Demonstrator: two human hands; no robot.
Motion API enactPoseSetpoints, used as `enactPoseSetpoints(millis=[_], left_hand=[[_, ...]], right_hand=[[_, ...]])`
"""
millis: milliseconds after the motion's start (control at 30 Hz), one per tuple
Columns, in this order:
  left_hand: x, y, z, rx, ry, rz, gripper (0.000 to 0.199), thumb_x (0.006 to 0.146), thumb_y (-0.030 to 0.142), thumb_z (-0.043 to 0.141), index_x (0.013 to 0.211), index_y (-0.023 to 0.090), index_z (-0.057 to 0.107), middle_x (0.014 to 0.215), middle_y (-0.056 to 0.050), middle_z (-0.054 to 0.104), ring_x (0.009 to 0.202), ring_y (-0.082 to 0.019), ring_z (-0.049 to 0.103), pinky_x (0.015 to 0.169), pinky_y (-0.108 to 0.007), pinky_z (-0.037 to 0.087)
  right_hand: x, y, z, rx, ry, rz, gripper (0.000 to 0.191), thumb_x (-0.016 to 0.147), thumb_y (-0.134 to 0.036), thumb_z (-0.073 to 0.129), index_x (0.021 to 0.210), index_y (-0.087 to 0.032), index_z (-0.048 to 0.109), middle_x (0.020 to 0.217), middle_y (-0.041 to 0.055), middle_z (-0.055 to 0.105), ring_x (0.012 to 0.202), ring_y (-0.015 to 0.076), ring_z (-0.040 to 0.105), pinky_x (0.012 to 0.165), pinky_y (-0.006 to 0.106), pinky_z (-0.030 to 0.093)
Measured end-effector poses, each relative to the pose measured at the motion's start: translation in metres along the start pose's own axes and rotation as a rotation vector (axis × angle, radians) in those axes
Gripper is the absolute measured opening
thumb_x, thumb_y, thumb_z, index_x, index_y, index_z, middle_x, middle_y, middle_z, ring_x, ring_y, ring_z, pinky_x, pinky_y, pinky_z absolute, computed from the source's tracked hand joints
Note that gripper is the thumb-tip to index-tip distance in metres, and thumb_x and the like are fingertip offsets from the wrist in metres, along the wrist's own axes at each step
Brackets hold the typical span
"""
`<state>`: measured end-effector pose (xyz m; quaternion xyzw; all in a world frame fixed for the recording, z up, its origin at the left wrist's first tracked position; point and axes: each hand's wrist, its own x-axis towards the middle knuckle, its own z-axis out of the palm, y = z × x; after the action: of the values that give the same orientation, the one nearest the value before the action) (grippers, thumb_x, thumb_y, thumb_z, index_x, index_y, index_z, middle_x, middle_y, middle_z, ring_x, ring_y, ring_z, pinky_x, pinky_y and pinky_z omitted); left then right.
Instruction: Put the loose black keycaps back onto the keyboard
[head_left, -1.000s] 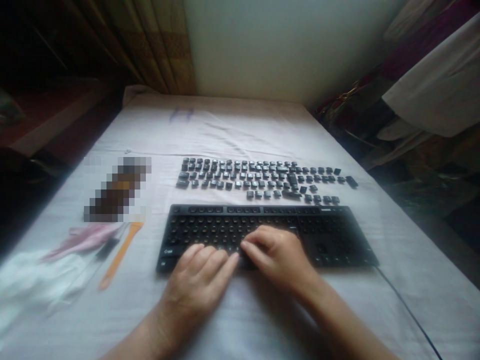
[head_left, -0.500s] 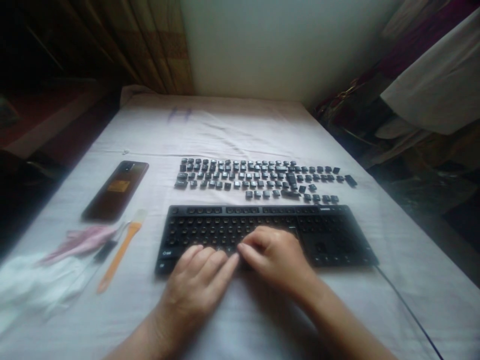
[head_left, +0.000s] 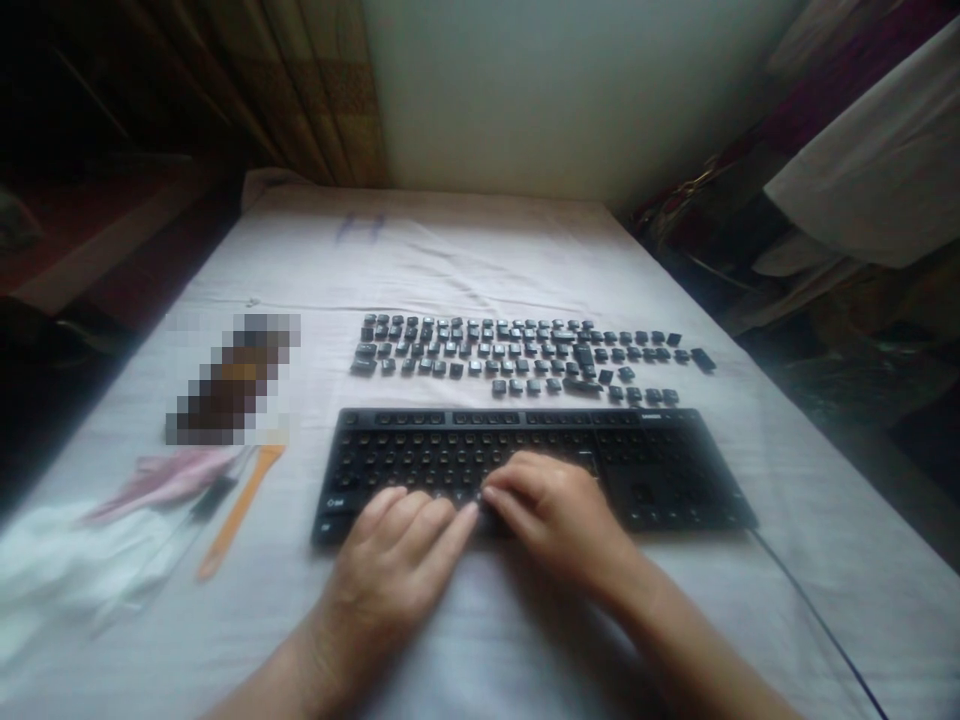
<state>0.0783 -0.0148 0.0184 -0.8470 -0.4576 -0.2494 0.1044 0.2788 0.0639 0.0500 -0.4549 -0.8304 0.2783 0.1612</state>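
A black keyboard (head_left: 450, 420) lies across the cloth in front of me, with most key positions bare of caps and a few caps seated in the lower rows. My left hand (head_left: 405, 550) rests flat over the keyboard's front left edge, fingers stretched out, index fingertip by the bottom rows. Beside it, my right hand (head_left: 555, 505) has thumb and fingers pinched on a small keycap (head_left: 480, 494) in a lower row; the fingers partly hide it. Behind the keyboard, loose black keycaps (head_left: 480, 350) stand in rows on the cloth.
Left of the keyboard lie an orange-handled brush (head_left: 240, 515), a pink cloth (head_left: 169, 482), a white cloth (head_left: 82, 555) and a pixelated dark object (head_left: 232, 385). A cable (head_left: 817, 620) runs from the keyboard's right end. A pale sheet (head_left: 450, 260) covers the surface, with a wall behind.
My right fingertips have shifted very slightly right at the same spot on the keyboard. The left hand stays nearly still. The phone at left now appears pixelated.
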Motion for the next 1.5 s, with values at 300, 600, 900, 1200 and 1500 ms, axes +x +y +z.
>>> enactPoseSetpoints(millis=[300,600,900,1200,1500], left_hand=[[-0.0018,0.0005,0.0014,0.0,-0.014,-0.011,0.032,0.104,0.018,0.042,0.123,0.02,0.067,0.104,-0.004,0.072,0.105,-0.019,0.059,0.108,-0.039,0.037],[-0.0026,0.0003,0.0014,0.031,-0.013,-0.003,0.031,0.102,0.018,0.044,0.122,0.02,0.068,0.104,-0.005,0.072,0.104,-0.019,0.061,0.106,-0.039,0.04],[-0.0028,0.0011,0.0021,0.02,-0.015,-0.006,0.031,0.102,0.018,0.045,0.123,0.02,0.068,0.104,-0.005,0.072,0.104,-0.019,0.061,0.107,-0.039,0.04],[-0.0016,0.0005,0.0013,0.034,-0.016,-0.001,0.033,0.102,0.017,0.043,0.122,0.021,0.068,0.102,-0.005,0.072,0.102,-0.019,0.061,0.106,-0.038,0.04],[0.0003,0.0003,0.0008,0.029,-0.015,0.002,0.033,0.103,0.016,0.041,0.121,0.02,0.069,0.101,-0.004,0.072,0.102,-0.019,0.06,0.108,-0.039,0.037]], right_hand=[[-0.0038,0.0013,0.0072,-0.027,0.054,-0.043,0.016,0.092,-0.016,0.061,0.084,-0.02,0.074,0.082,0.0035,0.073,0.076,0.0167,0.068,0.069,0.026,0.048],[-0.001,0.003,0.0022,0.084,0.072,-0.009,0.016,0.091,-0.015,0.061,0.087,-0.021,0.075,0.083,0.0027,0.076,0.078,0.0161,0.071,0.072,0.025,0.05],[0.0023,-0.0049,0.0007,0.044,0.054,0.074,0.016,0.087,-0.016,0.063,0.076,-0.022,0.073,0.08,0.0021,0.075,0.074,0.0162,0.069,0.068,0.025,0.048],[0.003,-0.0046,0.0019,0.032,0.027,0.099,0.016,0.088,-0.016,0.063,0.077,-0.021,0.072,0.081,0.0025,0.075,0.075,0.0167,0.069,0.069,0.026,0.048],[0.0029,-0.0045,0.0029,0.02,0.023,0.1,0.016,0.089,-0.017,0.064,0.076,-0.022,0.072,0.081,0.0023,0.075,0.075,0.0166,0.068,0.069,0.026,0.047]])
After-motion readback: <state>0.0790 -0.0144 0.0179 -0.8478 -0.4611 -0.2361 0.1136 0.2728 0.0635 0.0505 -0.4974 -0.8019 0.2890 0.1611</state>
